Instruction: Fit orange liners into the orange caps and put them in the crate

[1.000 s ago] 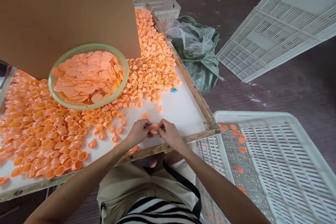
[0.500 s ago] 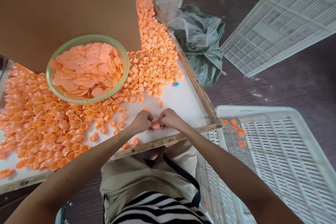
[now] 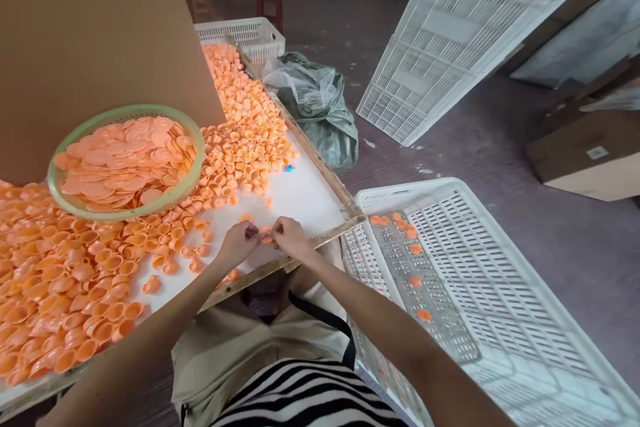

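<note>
Over the white tabletop near its front edge, my left hand [image 3: 238, 244] and my right hand [image 3: 292, 237] meet with fingers pinched. Between them is a small round orange plastic piece [image 3: 266, 235], which both hands hold. My fingers cover part of it, so I cannot tell whether it is a disc, a cup or both. Another orange piece [image 3: 246, 218] lies just beyond my left hand. Several loose orange plastic cups [image 3: 170, 265] are scattered left of my hands, beside a large heap of cups [image 3: 90, 287]. A green-rimmed basket [image 3: 196, 177] full of flat orange discs [image 3: 130, 160] rests on the heap.
A wooden rail [image 3: 320, 159] edges the table. Right of me stands a large white slatted crate [image 3: 500, 267] with several orange pieces inside. Beyond are a green sack [image 3: 327, 130], a tilted white crate [image 3: 450, 47] and a cardboard box [image 3: 590, 153]. A cardboard sheet [image 3: 100, 33] stands at the left.
The view has turned right and up, showing more floor and more of the right crate. My hands remain together around the orange piece, with a slightly wider gap between them.
</note>
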Tool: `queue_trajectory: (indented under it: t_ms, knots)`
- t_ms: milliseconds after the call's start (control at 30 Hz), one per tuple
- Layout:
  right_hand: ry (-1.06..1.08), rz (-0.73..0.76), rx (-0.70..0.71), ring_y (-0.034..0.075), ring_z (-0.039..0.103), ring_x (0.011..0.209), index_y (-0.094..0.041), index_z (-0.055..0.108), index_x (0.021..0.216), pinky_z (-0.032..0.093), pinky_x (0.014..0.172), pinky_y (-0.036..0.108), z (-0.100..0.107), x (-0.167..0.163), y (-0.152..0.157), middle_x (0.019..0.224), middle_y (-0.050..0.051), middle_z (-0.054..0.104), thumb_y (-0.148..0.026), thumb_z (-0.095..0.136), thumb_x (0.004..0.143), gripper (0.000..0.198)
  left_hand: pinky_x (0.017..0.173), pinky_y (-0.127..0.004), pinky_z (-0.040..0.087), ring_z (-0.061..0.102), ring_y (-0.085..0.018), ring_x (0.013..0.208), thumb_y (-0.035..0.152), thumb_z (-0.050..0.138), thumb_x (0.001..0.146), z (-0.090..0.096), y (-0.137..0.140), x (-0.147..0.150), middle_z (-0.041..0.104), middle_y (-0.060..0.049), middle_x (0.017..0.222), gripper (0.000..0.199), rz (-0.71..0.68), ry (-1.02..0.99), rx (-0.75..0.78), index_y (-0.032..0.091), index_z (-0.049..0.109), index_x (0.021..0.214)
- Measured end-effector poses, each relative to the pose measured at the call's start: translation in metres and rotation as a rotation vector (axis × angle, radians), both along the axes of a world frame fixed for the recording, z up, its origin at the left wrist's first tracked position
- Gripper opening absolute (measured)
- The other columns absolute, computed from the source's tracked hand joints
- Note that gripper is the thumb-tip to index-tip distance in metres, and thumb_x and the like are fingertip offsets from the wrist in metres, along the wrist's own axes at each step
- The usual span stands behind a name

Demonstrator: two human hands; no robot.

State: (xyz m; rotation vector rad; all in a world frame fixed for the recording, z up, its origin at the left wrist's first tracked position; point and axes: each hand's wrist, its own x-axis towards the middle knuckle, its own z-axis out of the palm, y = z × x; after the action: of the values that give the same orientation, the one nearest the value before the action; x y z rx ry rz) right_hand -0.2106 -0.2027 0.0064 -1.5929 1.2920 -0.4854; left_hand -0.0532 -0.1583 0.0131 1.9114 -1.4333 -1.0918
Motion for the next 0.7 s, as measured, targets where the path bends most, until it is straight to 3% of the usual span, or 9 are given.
queue_trajectory:
  t_ms: [67, 167, 267, 333, 400, 467, 533, 700]
  knots:
    - [-0.121, -0.171, -0.149, 0.012, 0.059, 0.06, -0.018, 0.058, 0.073, 0.045, 0.06, 0.022, 0.006, -0.028, 0.015, 0.065, -0.001, 0.064, -0.032, 0.061, 0.079, 0.015, 0.071, -0.031, 0.05, 0.063, -0.019, 0.076, 0.039, 0.063, 0.079, 0.001, 0.006, 0.002, 0.065, -0.006, 0.086, 0.025, -0.037, -0.218, -0.184, 0.017, 0.061, 0.089]
    - [-0.155, -0.479, -0.378, 0.015, 0.06, 0.071, -0.017, 0.06, 0.081, 0.047, 0.068, 0.027, 0.015, -0.097, 0.027, 0.077, 0.003, 0.066, -0.043, 0.058, 0.081, 0.026, 0.089, -0.038, 0.046, 0.057, -0.025, 0.1, 0.031, 0.062, 0.081, -0.002, 0.01, 0.01, 0.058, -0.011, 0.109, 0.03, -0.06, -0.509, -0.364, 0.016, 0.059, 0.107]
    - [0.052, -0.812, -0.476, 0.018, 0.059, 0.07, -0.015, 0.06, 0.082, 0.045, 0.067, 0.031, 0.01, -0.182, 0.026, 0.078, 0.008, 0.065, -0.044, 0.06, 0.076, 0.03, 0.094, -0.042, 0.042, 0.05, -0.029, 0.108, 0.025, 0.061, 0.082, -0.007, 0.009, 0.02, 0.054, -0.013, 0.114, 0.031, -0.13, -0.652, -0.367, 0.017, 0.058, 0.112]
    - [0.254, -0.897, -0.485, 0.019, 0.056, 0.064, -0.015, 0.061, 0.082, 0.042, 0.066, 0.033, -0.002, -0.23, 0.022, 0.076, 0.008, 0.065, -0.042, 0.059, 0.074, 0.028, 0.093, -0.041, 0.042, 0.05, -0.028, 0.106, 0.021, 0.056, 0.085, -0.009, 0.008, 0.026, 0.055, -0.012, 0.11, 0.023, -0.172, -0.654, -0.339, 0.016, 0.06, 0.108]
    - [0.391, -0.886, -0.473, 0.019, 0.054, 0.06, -0.015, 0.062, 0.08, 0.04, 0.065, 0.034, -0.015, -0.259, 0.018, 0.074, 0.008, 0.065, -0.039, 0.058, 0.073, 0.025, 0.09, -0.038, 0.043, 0.051, -0.026, 0.104, 0.018, 0.05, 0.088, -0.011, 0.008, 0.029, 0.056, -0.012, 0.107, 0.019, -0.189, -0.631, -0.332, 0.016, 0.061, 0.104]
    - [0.411, -0.846, -0.5, 0.019, 0.053, 0.06, -0.015, 0.063, 0.081, 0.04, 0.065, 0.034, -0.023, -0.261, 0.013, 0.077, 0.009, 0.066, -0.037, 0.055, 0.074, 0.024, 0.088, -0.037, 0.043, 0.052, -0.025, 0.102, 0.019, 0.05, 0.088, -0.012, 0.009, 0.029, 0.056, -0.011, 0.104, 0.018, -0.19, -0.619, -0.337, 0.016, 0.061, 0.102]
    - [0.324, -0.757, -0.571, 0.019, 0.055, 0.065, -0.015, 0.063, 0.084, 0.042, 0.067, 0.033, -0.022, -0.237, 0.007, 0.081, 0.009, 0.066, -0.037, 0.052, 0.077, 0.026, 0.088, -0.037, 0.043, 0.052, -0.025, 0.101, 0.023, 0.054, 0.087, -0.012, 0.01, 0.027, 0.055, -0.011, 0.104, 0.016, -0.176, -0.608, -0.346, 0.016, 0.06, 0.1]
    - [0.034, -0.23, -0.665, 0.017, 0.058, 0.076, -0.016, 0.063, 0.097, 0.045, 0.075, 0.03, -0.005, -0.106, -0.026, 0.096, 0.008, 0.066, -0.029, 0.047, 0.086, 0.023, 0.085, -0.034, 0.044, 0.053, -0.023, 0.098, 0.022, 0.058, 0.082, -0.013, 0.011, 0.02, 0.056, -0.009, 0.1, 0.012, -0.126, -0.559, -0.354, 0.016, 0.057, 0.092]
